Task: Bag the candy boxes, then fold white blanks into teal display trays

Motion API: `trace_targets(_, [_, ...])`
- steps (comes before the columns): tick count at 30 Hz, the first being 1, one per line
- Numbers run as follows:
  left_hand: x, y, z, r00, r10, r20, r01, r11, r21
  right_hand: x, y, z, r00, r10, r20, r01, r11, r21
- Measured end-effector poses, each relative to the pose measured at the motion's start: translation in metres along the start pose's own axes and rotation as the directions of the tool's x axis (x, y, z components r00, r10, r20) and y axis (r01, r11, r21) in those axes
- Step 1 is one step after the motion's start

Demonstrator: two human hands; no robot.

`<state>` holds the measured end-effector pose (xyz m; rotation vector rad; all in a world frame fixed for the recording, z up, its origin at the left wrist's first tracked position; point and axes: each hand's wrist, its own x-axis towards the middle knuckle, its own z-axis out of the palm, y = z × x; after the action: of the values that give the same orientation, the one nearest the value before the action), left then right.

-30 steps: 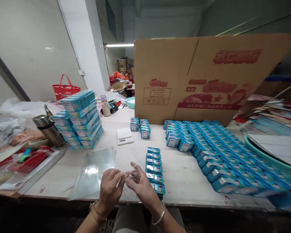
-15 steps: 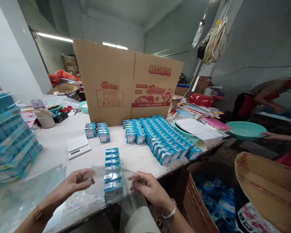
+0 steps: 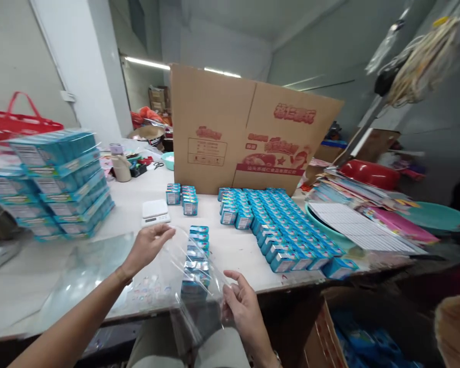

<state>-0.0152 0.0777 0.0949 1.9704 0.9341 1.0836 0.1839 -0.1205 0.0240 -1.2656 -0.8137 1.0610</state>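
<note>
Clear plastic (image 3: 177, 253) is held by the left hand (image 3: 148, 248), pinched nearly closed, and the right hand (image 3: 242, 306), loosely curled, near blue boxes (image 3: 200, 245).

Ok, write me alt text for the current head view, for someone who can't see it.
A person's left hand and right hand hold clear plastic film in front of a short row of blue boxes on a white table. Beyond are a digital scale and large cardboard carton; wrapped stacks stand at left, a bigger block of boxes at right.
</note>
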Motion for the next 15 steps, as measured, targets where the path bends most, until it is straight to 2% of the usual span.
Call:
trace_targets(2, [0.005,0.003,-0.001,0.991,0.113,-0.078,-0.117,0.992,-0.042,-0.01,0.0,-0.001,0.998,0.012,0.061,-0.015,0.999,0.041])
trace_targets(3, [0.007,0.006,-0.002,0.987,0.137,-0.081,-0.145,0.984,-0.103,-0.015,-0.002,-0.005,0.992,0.02,0.123,-0.026,0.999,0.048])
trace_targets(5, [0.012,0.013,-0.005,0.992,0.123,-0.036,-0.128,0.949,-0.287,-0.02,-0.008,-0.019,0.958,0.041,0.284,-0.053,0.998,0.034])
trace_targets(7, [0.017,0.02,-0.008,0.995,0.073,0.067,-0.032,0.873,-0.487,-0.015,-0.02,-0.037,0.924,0.011,0.383,-0.012,1.0,0.0])
trace_targets(8, [0.02,0.023,-0.008,0.99,0.051,0.131,0.032,0.826,-0.562,-0.008,-0.028,-0.045,0.925,-0.043,0.378,0.05,0.999,-0.008])
trace_targets(10, [0.025,0.029,-0.004,0.958,0.03,0.284,0.167,0.748,-0.643,0.013,-0.046,-0.051,0.935,-0.221,0.278,0.234,0.972,-0.012])
trace_targets(12, [0.028,0.035,0.005,0.903,0.045,0.427,0.275,0.702,-0.657,0.038,-0.065,-0.042,0.906,-0.378,0.189,0.385,0.923,0.0])
trace_targets(14, [0.026,0.04,0.019,0.844,0.067,0.533,0.361,0.663,-0.655,0.062,-0.078,-0.024,0.881,-0.43,0.197,0.432,0.901,0.034])
trace_targets(15, [0.024,0.041,0.027,0.813,0.068,0.578,0.409,0.639,-0.652,0.07,-0.081,-0.015,0.876,-0.412,0.25,0.41,0.91,0.062])
